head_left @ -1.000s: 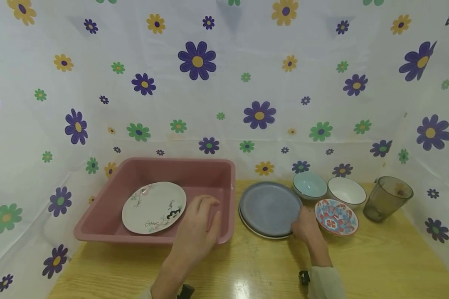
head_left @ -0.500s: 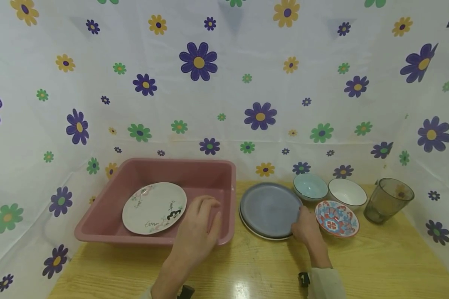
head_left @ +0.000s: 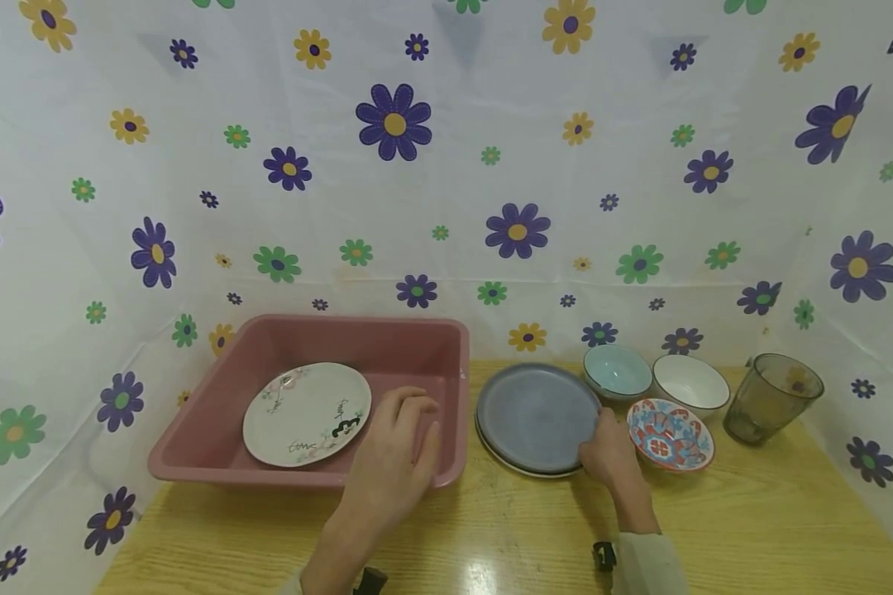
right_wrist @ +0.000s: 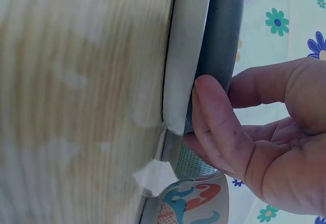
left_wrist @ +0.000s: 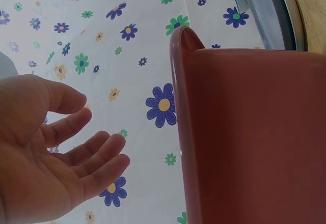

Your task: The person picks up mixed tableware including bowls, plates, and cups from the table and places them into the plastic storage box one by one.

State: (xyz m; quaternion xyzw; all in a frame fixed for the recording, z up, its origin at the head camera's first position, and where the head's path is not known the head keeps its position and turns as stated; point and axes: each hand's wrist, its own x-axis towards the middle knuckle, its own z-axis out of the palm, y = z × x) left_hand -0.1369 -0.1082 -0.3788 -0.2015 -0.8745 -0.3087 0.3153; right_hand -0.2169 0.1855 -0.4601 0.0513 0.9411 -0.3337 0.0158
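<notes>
My right hand (head_left: 612, 450) is at the right edge of a blue-grey plate (head_left: 539, 417), which lies on top of a white plate (head_left: 502, 461). In the right wrist view the fingers and thumb pinch the rim of the grey plate (right_wrist: 219, 35). The white plate beneath (right_wrist: 184, 61) rests on the table. Over the front right of a pink basin (head_left: 424, 347) hangs my left hand (head_left: 390, 450), its fingers loosely bent and holding nothing. A white plate with floral print and lettering (head_left: 305, 413) lies inside the basin.
Right of the stacked plates are a light blue bowl (head_left: 616, 370), a white bowl (head_left: 690, 382), and a red-and-blue patterned bowl (head_left: 670, 434). A smoky glass (head_left: 772, 398) stands at the far right. A flowered sheet (head_left: 446, 182) encloses the back and sides of the wooden table (head_left: 744, 521).
</notes>
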